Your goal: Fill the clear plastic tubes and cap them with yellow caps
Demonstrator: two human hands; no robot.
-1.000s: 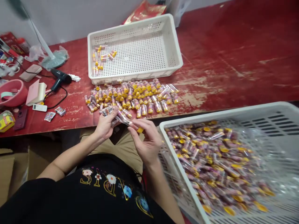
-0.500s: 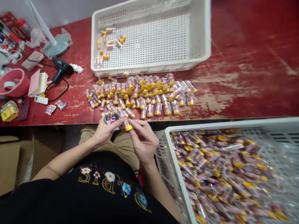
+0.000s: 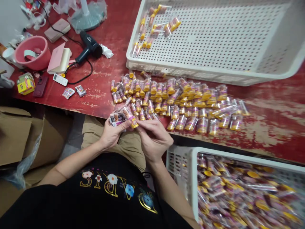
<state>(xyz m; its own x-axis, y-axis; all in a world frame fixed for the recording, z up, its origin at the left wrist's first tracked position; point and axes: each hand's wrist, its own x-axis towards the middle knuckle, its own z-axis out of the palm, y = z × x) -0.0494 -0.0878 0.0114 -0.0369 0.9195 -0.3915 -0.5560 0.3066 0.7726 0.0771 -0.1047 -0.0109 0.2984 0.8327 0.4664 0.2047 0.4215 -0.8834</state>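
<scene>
My left hand is closed around a small stack of printed labels, dark with a figure on them. Its thumb also lies against a small clear tube with a yellow cap. At the capped end, my right hand pinches with thumb and forefinger; the exact contact is partly hidden. Both hands are over my lap at the table's front edge. Just beyond them, many similar yellow-capped tubes lie in rows on the red table.
A white perforated crate with several tubes stands behind the rows. Another white crate, at lower right, is heaped with tubes. On the left are a hair dryer, a pink basin, two small label stacks and a cardboard box.
The view has swung to the right and nearer the table, so table items appear shifted and larger. Both hands keep nearly the same hold on the labels and tube.
</scene>
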